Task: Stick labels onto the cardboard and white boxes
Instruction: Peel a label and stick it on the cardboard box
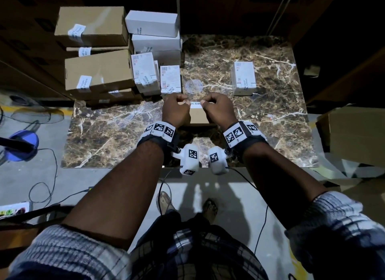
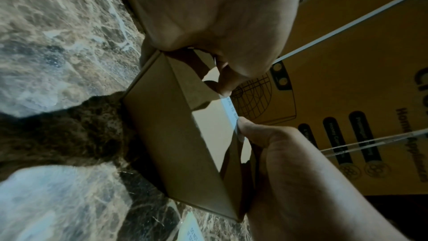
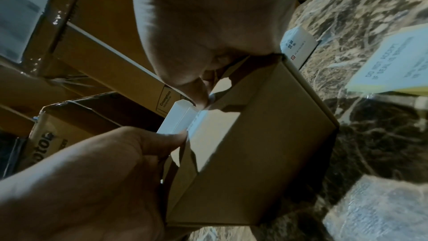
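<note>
Two hands work one label [image 1: 196, 105] at the far top edge of a small cardboard box [image 1: 199, 117] resting on the marble-patterned desk [image 1: 116, 131]. The left hand [image 1: 176, 110] pinches the label's left end between curled thumb and fingers; the right hand [image 1: 218, 110] pinches its right end likewise. Judged from its look, the label is thin, limp and adhesive-backed: hold it only by its ends, taut, to avoid creases. The box appears light, stiff and matte, with sharp folded corners; it may slide on the glossy desk, so press downward when smoothing. Already labelled brown boxes [image 1: 98, 71] and white boxes [image 1: 154, 42] stand stacked at the far left. One white box [image 1: 243, 77] stands alone at the far right, well apart.
</note>
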`<move>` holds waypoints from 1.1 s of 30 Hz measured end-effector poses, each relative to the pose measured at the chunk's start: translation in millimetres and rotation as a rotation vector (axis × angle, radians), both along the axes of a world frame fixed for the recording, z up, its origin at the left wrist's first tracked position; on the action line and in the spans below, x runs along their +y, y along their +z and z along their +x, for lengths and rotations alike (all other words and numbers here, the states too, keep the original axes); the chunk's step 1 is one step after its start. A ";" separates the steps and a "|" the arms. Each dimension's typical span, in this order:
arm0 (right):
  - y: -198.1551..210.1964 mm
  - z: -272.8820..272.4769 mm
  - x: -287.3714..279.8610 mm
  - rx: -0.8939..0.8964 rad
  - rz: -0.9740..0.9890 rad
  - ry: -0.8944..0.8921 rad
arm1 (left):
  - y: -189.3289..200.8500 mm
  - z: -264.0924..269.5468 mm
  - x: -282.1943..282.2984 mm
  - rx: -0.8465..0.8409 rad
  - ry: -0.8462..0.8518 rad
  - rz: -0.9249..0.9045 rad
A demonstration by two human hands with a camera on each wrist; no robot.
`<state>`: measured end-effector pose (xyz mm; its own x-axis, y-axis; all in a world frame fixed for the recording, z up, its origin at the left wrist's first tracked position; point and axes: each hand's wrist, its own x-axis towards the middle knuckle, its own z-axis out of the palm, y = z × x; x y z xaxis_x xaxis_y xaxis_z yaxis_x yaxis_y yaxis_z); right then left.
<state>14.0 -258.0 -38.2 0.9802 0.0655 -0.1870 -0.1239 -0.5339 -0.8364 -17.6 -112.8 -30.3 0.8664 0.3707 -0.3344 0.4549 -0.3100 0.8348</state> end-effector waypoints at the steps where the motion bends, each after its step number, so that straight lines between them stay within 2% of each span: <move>1: -0.6 -0.3 1.9 0.014 -0.021 0.003 | 0.3 0.9 1.1 0.024 0.003 -0.026; 5: -6.2 -3.5 8.9 -0.033 -0.069 -0.038 | 2.1 1.8 -0.8 0.010 0.021 -0.035; 11: 2.0 -7.3 -1.7 -0.089 0.088 -0.028 | -7.6 -6.8 -5.0 -0.082 0.000 0.109; 15: -2.6 -12.5 -3.2 -0.112 0.105 0.011 | -10.1 -9.6 -4.1 -0.131 -0.016 0.141; 20: -1.7 -15.0 -4.7 -0.095 0.126 0.010 | -5.9 -11.4 2.2 -0.173 -0.127 0.180; 24: 4.7 -12.5 -12.3 -0.107 0.081 0.008 | -2.7 -11.1 5.9 -0.166 -0.194 0.317; 27: 4.7 -11.6 -10.3 -0.235 -0.069 0.087 | -0.2 -11.3 7.4 -0.169 -0.221 0.418; 29: 3.6 -12.1 -7.6 -0.271 -0.087 0.165 | 0.1 -12.7 7.1 -0.192 -0.243 0.450; 33: 2.7 -16.0 -8.0 -0.430 -0.134 0.325 | 1.7 -16.9 5.2 -0.344 -0.336 0.551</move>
<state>-2.1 -265.9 -35.5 0.9035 0.3801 0.1979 0.4023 -0.5930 -0.6975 -34.6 -107.6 -28.6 0.9854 0.1026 0.1360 0.0013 -0.8028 0.5962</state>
